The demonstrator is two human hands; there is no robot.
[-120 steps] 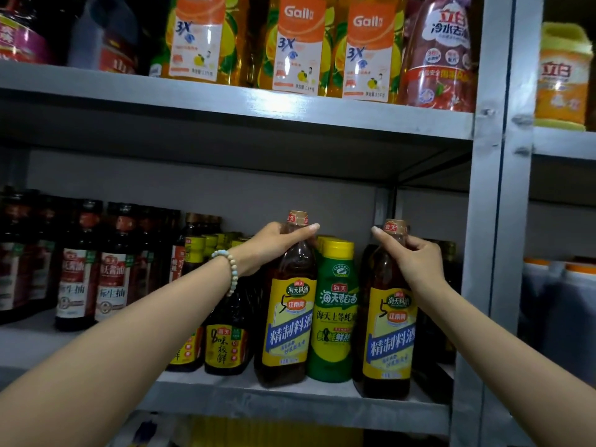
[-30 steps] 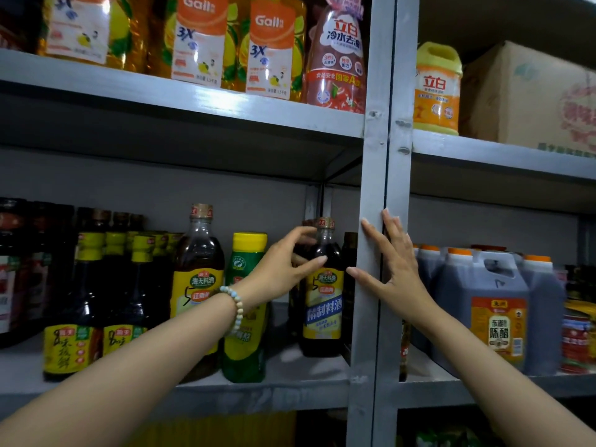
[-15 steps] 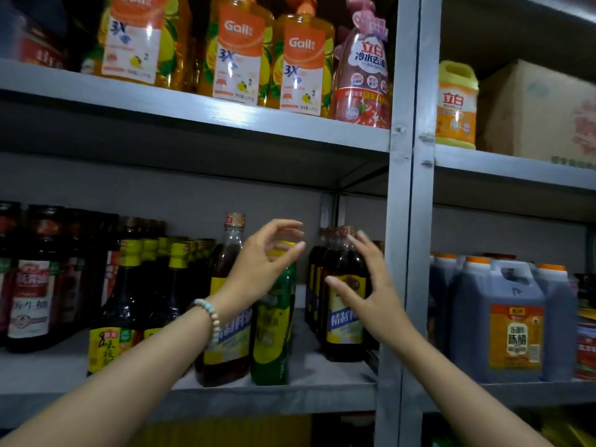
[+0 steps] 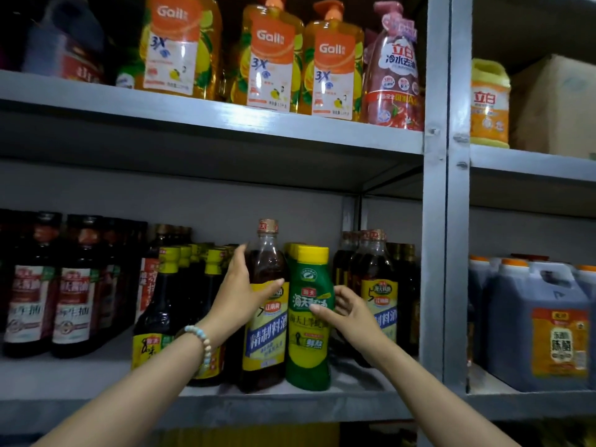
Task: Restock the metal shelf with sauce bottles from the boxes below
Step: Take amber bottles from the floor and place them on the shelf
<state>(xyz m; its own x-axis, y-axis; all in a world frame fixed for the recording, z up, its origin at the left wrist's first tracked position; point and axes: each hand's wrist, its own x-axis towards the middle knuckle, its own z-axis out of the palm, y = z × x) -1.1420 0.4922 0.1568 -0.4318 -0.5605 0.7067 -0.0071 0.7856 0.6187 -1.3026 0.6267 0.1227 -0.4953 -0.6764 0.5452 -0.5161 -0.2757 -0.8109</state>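
On the grey metal shelf [image 4: 290, 401] a tall brown cooking-wine bottle [image 4: 267, 321] with a yellow and blue label stands near the front edge. My left hand [image 4: 240, 293] grips its left side, thumb across the label. Right beside it stands a green oyster-sauce bottle [image 4: 309, 343] with a yellow cap. My right hand [image 4: 346, 309] curls around the green bottle's right side at label height. More cooking-wine bottles [image 4: 375, 295] stand at the right end of the shelf, behind my right hand.
Rows of dark soy-sauce bottles [image 4: 74, 295] fill the shelf's left part. Orange dish-soap bottles [image 4: 271, 59] sit on the shelf above. A grey upright post [image 4: 446, 253] bounds the bay on the right; beyond it stand large vinegar jugs [image 4: 545, 324] and a cardboard box [image 4: 554, 104].
Both hands have come down from open mid-air poses onto the bottles: the left now grips the brown bottle, the right curls round the green one. The view has shifted slightly left.
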